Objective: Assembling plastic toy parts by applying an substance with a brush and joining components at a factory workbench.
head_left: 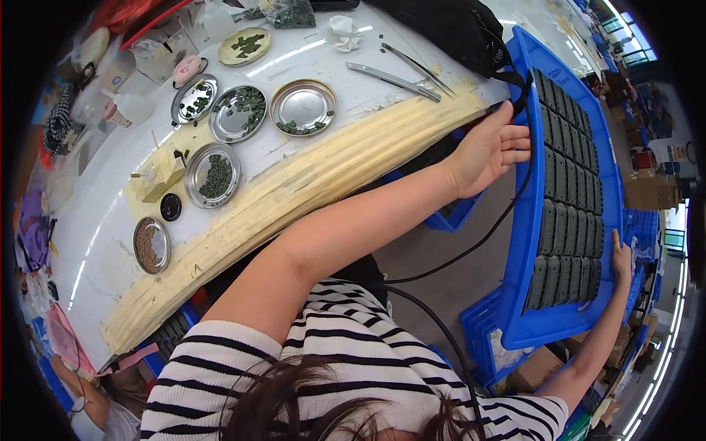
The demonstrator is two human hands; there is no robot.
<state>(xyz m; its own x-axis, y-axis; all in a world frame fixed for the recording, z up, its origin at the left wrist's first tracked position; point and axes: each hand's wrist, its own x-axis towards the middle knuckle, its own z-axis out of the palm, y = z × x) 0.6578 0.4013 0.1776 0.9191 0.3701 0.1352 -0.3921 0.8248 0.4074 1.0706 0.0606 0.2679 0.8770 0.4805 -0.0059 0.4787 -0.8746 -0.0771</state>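
A large blue plastic tray (pixel 517 294) stands at my right, holding rows of dark grey-green ribbed blocks (pixel 570 158). My left hand (pixel 491 151) reaches to its left side, fingers stretched out and palm showing, fingertips at the tray wall; whether they press on it I cannot tell. A black cable (pixel 485 235) runs down past those fingers. On the opposite side, my right hand (pixel 622 259) grips the tray's right rim, thumb pointing up and fingers partly hidden.
Left is a white table (pixel 95 242) with a padded cream edge (pixel 294 184). Round metal dishes (pixel 303 108) hold small dark green pieces; tweezers (pixel 393 81) lie near the corner. A black bag (pixel 448 29) rests behind. Blue crates (pixel 482 331) stand below the tray. Another person's arm shows lower left.
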